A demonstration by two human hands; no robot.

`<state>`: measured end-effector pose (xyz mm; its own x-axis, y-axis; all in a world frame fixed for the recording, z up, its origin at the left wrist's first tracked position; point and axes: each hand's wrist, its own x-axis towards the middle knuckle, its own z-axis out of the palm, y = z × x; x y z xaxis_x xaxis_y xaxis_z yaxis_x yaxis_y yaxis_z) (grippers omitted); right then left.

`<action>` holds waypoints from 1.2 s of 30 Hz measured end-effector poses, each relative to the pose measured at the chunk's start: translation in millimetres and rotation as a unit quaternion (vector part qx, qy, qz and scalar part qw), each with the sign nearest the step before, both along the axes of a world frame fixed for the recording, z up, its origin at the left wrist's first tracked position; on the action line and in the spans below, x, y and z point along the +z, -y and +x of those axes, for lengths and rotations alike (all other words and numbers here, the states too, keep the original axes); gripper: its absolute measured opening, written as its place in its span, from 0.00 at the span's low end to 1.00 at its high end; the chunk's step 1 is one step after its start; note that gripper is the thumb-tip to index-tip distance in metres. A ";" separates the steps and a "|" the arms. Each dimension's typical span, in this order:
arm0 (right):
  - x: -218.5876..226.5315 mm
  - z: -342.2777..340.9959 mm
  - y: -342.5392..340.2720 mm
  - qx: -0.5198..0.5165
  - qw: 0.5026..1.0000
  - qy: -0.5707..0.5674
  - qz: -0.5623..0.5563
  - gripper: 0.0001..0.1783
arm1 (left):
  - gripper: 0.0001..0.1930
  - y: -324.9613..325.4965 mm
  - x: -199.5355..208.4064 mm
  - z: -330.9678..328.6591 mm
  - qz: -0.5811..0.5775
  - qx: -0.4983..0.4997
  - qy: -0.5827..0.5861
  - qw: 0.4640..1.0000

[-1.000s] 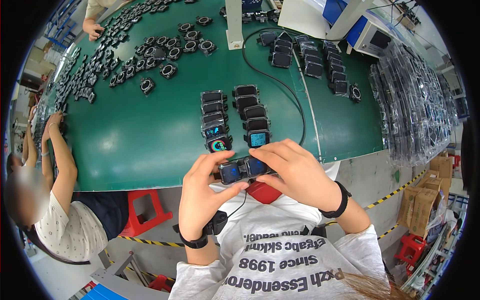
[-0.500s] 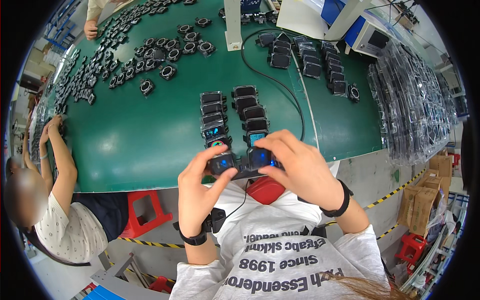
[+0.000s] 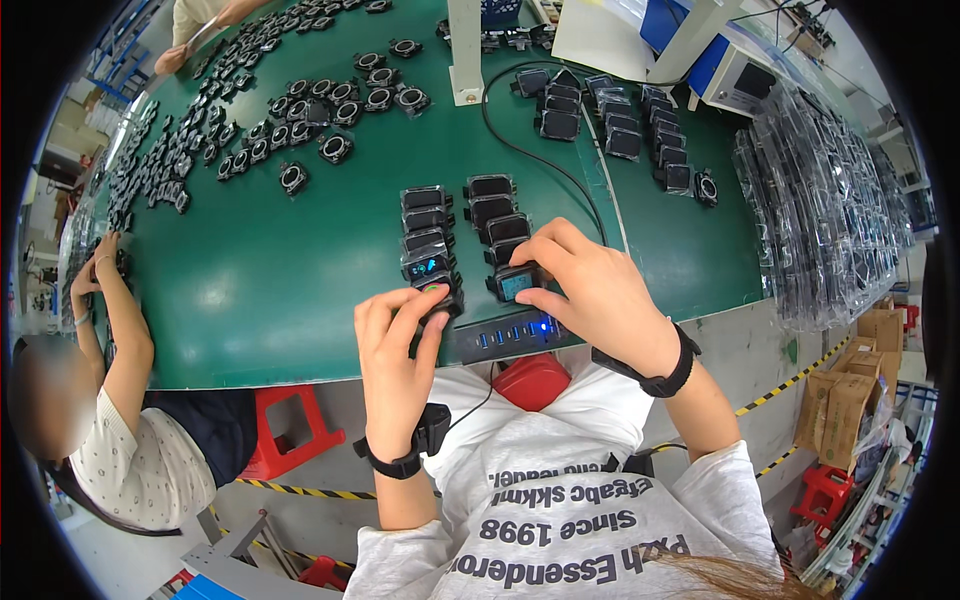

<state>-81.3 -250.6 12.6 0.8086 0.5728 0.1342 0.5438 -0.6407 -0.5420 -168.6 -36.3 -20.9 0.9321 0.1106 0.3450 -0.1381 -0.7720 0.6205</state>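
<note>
Small square watch bodies in clear film stand in two columns on the green table (image 3: 300,280). My left hand (image 3: 392,335) closes thumb and fingers around a watch (image 3: 446,299) at the near end of the left column, covering most of it. Just beyond it lies a watch with a lit blue display (image 3: 428,267). In the right column, my right hand (image 3: 590,285) pinches a watch with a lit pale-blue screen (image 3: 516,287) by its edge. Between the hands and the table's near edge sits a black USB hub (image 3: 515,336) with blue ports and one glowing light.
Round-backed watch parts (image 3: 300,120) spread over the far left. More watches (image 3: 560,122) stand in rows at the far right, near a black cable (image 3: 560,165) and a metal post (image 3: 466,60). Filmed trays (image 3: 815,210) are stacked right. A co-worker (image 3: 130,440) sits left.
Both hands have moved away from the hub to the near ends of the columns. The hub's ports are uncovered. At the far left, another person's hand has shifted.
</note>
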 end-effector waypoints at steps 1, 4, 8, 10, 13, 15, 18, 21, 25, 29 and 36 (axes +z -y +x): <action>2.7 -0.6 -1.1 -0.006 1.000 0.006 -0.021 0.20 | 0.15 1.1 -2.5 1.5 0.000 0.001 0.000 1.000; 11.0 4.4 -1.6 0.010 0.998 0.024 -0.051 0.20 | 0.15 0.5 -8.6 4.6 -0.029 0.013 0.013 0.999; 16.7 58.3 9.6 -0.015 0.999 -0.034 0.029 0.18 | 0.14 -4.9 -13.4 5.7 -0.063 0.019 0.029 0.997; 7.3 100.7 19.5 -0.079 0.993 0.086 0.034 0.20 | 0.14 -5.0 -12.7 5.6 -0.080 0.017 0.037 0.996; -16.8 150.0 29.5 -0.120 0.970 0.197 -0.073 0.24 | 0.13 -4.7 -12.4 7.5 -0.118 0.022 0.030 0.992; -18.5 160.0 25.6 -0.121 0.966 0.211 -0.085 0.24 | 0.12 -6.0 -15.0 6.2 -0.131 0.023 0.033 0.991; -18.9 167.2 24.3 -0.101 0.975 0.170 -0.103 0.25 | 0.12 -6.3 -16.0 4.0 -0.130 0.032 0.031 0.991; -18.7 168.2 28.1 -0.093 0.983 0.112 -0.113 0.24 | 0.12 -4.8 -15.2 4.2 -0.139 0.039 0.036 0.989; -6.3 141.7 25.9 -0.055 0.996 0.065 0.007 0.21 | 0.15 -3.8 -13.0 0.1 -0.224 0.056 0.030 0.973; 42.1 65.9 9.1 0.026 0.985 -0.103 0.136 0.23 | 0.27 15.7 12.9 -14.9 -0.405 -0.009 0.005 0.914; 46.8 -12.2 -2.0 0.113 0.972 -0.128 0.165 0.23 | 0.29 48.6 23.0 -13.7 -0.560 -0.115 -0.086 0.816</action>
<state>-93.5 -248.6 59.4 0.6989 0.6990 0.1518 0.4709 -0.2899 -0.8332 -182.3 -84.8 2.1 0.9966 0.0819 0.0097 -0.0360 0.3263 0.9446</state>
